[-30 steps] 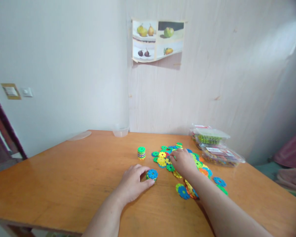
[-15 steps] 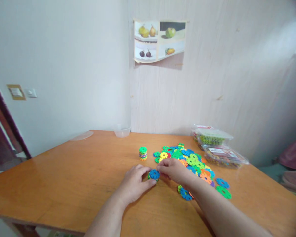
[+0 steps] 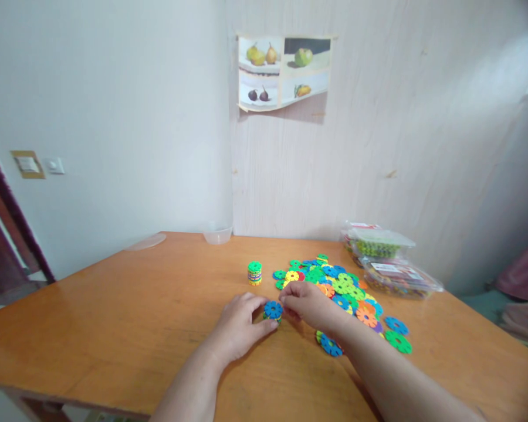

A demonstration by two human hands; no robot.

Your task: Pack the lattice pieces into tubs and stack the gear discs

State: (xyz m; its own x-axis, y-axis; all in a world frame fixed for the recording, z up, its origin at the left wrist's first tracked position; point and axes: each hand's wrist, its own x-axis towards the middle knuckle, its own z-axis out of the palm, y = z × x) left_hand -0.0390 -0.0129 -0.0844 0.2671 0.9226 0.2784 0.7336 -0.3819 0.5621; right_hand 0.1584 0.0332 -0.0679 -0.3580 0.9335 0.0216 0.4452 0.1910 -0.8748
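Observation:
A short stack of flower-shaped plastic discs [image 3: 273,310], blue on top with green and yellow edges below, stands on the table in front of me. My left hand [image 3: 240,322] curves round its left side, thumb at the near edge and index finger at the far edge. Just right of the stack is my right hand [image 3: 305,302], its fingers pressed together in a pinch; whatever they hold, if anything, is hidden. Behind stands a taller disc stack [image 3: 254,274] with a green top. Loose discs [image 3: 344,284] in many colours lie heaped beyond my right hand.
Clear plastic boxes [image 3: 400,275] with small coloured pieces sit at the table's [image 3: 114,316] back right. A translucent tub [image 3: 218,235] and a flat clear lid [image 3: 146,241] lie along the back edge. Some discs [image 3: 331,344] lie beneath my right forearm.
Both hands keep nearly the same pose around the blue-topped stack. The view has shifted very slightly.

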